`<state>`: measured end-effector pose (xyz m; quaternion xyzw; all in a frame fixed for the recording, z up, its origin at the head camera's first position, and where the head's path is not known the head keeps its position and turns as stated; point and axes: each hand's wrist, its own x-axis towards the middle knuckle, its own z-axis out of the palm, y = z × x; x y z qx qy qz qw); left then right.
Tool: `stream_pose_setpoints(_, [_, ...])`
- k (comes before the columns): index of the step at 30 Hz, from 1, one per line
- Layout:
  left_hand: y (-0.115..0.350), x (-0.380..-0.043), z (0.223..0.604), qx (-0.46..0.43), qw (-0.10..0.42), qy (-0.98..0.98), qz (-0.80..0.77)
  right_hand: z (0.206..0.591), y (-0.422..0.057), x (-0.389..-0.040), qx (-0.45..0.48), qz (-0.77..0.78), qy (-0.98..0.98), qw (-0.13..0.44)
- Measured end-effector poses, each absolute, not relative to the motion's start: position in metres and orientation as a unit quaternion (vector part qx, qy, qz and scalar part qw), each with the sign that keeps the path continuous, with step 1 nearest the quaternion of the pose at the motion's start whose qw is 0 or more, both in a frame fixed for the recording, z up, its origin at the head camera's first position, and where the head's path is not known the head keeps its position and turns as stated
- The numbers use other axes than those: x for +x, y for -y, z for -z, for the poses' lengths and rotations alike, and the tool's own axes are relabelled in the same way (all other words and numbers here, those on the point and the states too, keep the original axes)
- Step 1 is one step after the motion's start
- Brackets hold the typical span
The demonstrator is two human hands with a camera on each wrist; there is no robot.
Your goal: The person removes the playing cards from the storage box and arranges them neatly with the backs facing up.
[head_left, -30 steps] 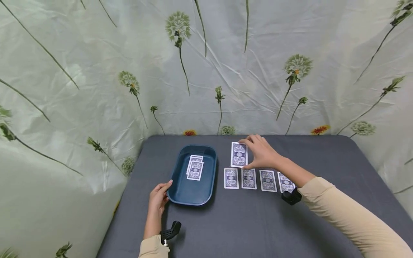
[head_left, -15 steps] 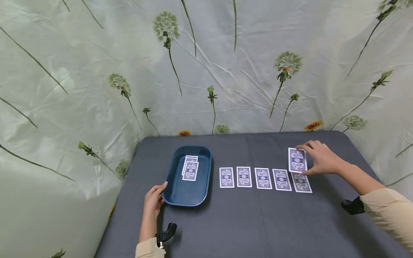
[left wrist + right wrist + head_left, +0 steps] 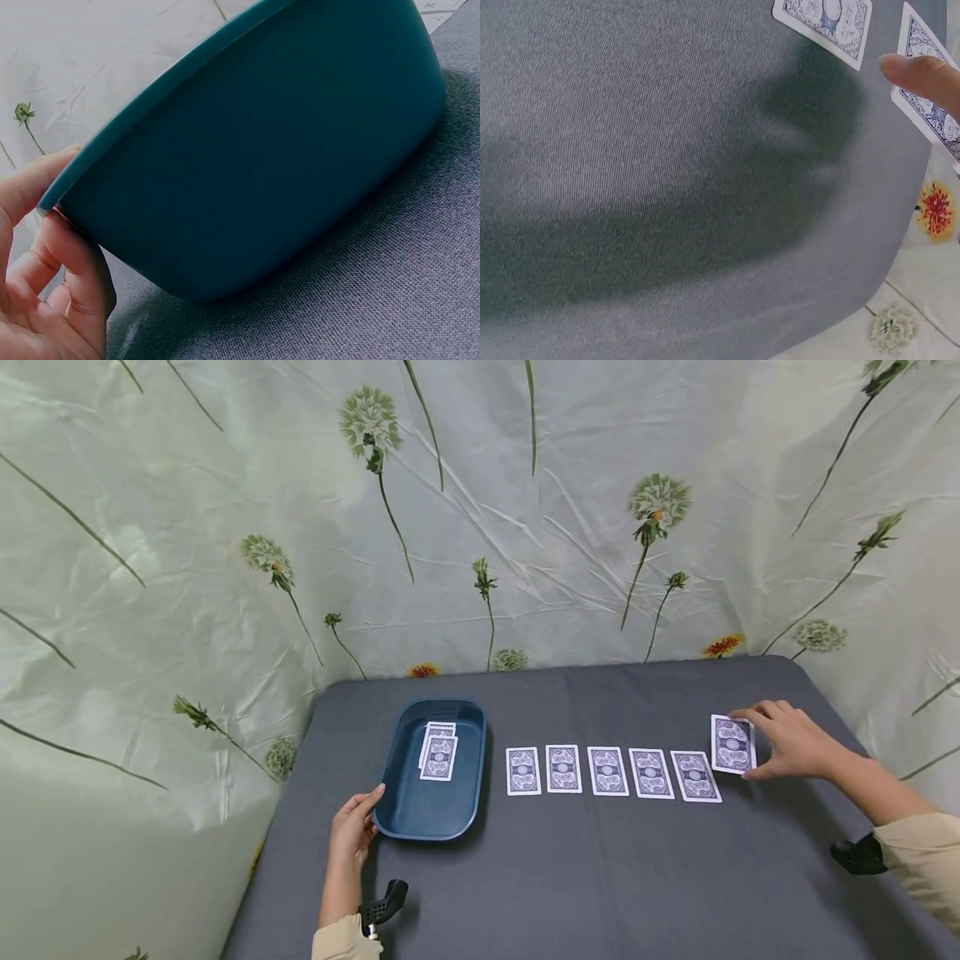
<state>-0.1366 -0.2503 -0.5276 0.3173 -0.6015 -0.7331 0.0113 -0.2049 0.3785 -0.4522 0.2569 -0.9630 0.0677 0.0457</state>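
For handling the held card [image 3: 732, 745] well, the light edge pinch seems right: the card's middle stays free, so it can lie flat with no bending. It is beyond the right side of the blue tray [image 3: 429, 812], past the far end of the row of five cards [image 3: 608, 771] that runs off to the tray's right. A little more room from the row would probably help, since the held card's near corner looks very close to the row's last card. Lowering both short edges together and parting the fingers evenly should prevent skidding. (The right wrist view suggests the card is raised off the cloth, though how high I cannot tell.)

The right hand [image 3: 793, 743] spans the card, thumb at the near edge and fingertips at the far one, its forearm reaching in from the tray's right and nearer the person. The left hand [image 3: 354, 831] grips the tray's near-left rim, thumb above and curled fingers below. Overlapping cards [image 3: 438, 757] lie inside the tray.
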Motion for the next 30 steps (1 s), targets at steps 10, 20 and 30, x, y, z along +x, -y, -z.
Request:
stream_pose_setpoints(10, [0.250,-0.136,0.528,0.317,0.017,0.605,0.730,0.454,-0.371,-0.209,0.260,-0.068,0.962,0.044])
stream_pose_setpoints(20, [0.250,-0.137,0.527,0.319,0.019,0.608,0.727,0.459,-0.373,-0.210,0.260,-0.064,0.963,0.027])
stream_pose_setpoints(30, [0.250,-0.138,0.529,0.320,0.017,0.595,0.737,0.476,-0.391,-0.203,0.277,-0.039,0.959,-0.054])
